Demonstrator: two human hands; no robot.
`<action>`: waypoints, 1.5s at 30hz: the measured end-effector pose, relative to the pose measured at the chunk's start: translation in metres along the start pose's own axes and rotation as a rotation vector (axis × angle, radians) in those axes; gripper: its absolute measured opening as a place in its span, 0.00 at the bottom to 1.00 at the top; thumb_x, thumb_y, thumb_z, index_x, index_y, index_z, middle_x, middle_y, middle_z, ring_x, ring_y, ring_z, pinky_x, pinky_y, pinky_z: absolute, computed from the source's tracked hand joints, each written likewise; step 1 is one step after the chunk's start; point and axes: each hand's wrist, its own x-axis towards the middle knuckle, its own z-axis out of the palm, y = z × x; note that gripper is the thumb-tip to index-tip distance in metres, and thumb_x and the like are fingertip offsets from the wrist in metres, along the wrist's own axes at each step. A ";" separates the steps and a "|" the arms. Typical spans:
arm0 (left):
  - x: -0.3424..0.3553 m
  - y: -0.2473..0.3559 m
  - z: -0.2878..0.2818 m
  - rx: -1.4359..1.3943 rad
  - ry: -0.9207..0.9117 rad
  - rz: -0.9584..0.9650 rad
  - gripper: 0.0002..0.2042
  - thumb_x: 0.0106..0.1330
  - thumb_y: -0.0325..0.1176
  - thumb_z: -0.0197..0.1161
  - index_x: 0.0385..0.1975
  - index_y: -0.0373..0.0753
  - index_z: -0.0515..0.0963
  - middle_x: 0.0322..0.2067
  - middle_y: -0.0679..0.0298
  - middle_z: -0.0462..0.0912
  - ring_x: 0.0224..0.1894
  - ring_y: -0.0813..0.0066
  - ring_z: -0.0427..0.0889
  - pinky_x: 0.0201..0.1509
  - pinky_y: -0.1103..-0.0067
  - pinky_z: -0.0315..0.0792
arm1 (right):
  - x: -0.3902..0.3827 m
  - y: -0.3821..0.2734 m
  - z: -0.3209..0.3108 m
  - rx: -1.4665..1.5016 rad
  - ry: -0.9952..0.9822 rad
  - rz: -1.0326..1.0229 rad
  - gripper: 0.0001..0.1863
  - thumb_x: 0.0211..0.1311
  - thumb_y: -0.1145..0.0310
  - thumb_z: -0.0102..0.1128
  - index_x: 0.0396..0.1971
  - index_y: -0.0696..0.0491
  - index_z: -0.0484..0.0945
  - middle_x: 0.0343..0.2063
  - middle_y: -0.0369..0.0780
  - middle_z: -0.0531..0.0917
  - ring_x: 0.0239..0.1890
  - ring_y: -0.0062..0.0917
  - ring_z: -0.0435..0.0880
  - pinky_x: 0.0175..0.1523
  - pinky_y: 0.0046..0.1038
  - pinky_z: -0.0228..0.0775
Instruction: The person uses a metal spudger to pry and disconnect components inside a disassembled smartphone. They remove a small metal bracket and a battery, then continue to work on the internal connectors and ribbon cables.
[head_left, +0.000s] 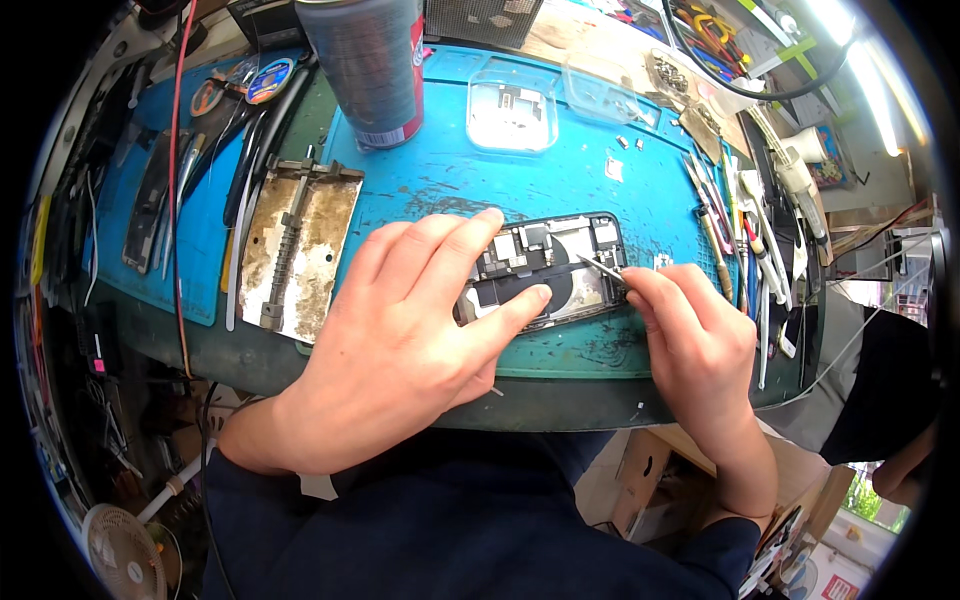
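Observation:
An opened smartphone [560, 265] lies on the blue mat, its inner parts and a dark round coil bared. My left hand [410, 310] grips its left end, with the fingertips at the far edge and the thumb across the inside. That palm hides the phone's left end. Between the thumb and fingers of my right hand [695, 325] is a thin pointed metal tool [598, 264]. Its tip reaches over the phone's right half; whether it touches a part, I cannot tell.
Beside my left hand lies a stained metal holder [315, 240]. A tall dark tumbler [365, 70] stands behind it. Clear plastic boxes [512, 110] sit at the back. Several pens and hand tools [745, 225] line the right side; a red cable [176, 150] hangs at left.

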 end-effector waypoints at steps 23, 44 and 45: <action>0.000 0.000 0.000 0.001 0.007 0.001 0.27 0.52 0.26 0.78 0.56 0.53 0.91 0.66 0.52 0.80 0.64 0.49 0.81 0.66 0.58 0.75 | -0.003 0.005 0.001 0.169 -0.015 0.063 0.12 0.66 0.81 0.74 0.48 0.57 0.88 0.39 0.43 0.85 0.32 0.36 0.87 0.35 0.33 0.78; 0.001 0.000 -0.002 -0.002 -0.009 0.003 0.27 0.53 0.26 0.78 0.57 0.52 0.91 0.66 0.51 0.80 0.64 0.50 0.80 0.66 0.58 0.75 | -0.003 -0.010 -0.004 0.167 -0.061 0.151 0.14 0.66 0.80 0.73 0.51 0.58 0.87 0.34 0.42 0.83 0.33 0.37 0.87 0.36 0.36 0.79; 0.001 0.000 -0.001 0.000 -0.006 0.003 0.27 0.53 0.26 0.78 0.57 0.52 0.91 0.66 0.51 0.80 0.64 0.50 0.80 0.67 0.58 0.75 | -0.003 -0.010 -0.004 0.194 -0.046 0.158 0.13 0.66 0.80 0.74 0.50 0.58 0.87 0.33 0.43 0.83 0.33 0.38 0.87 0.36 0.36 0.79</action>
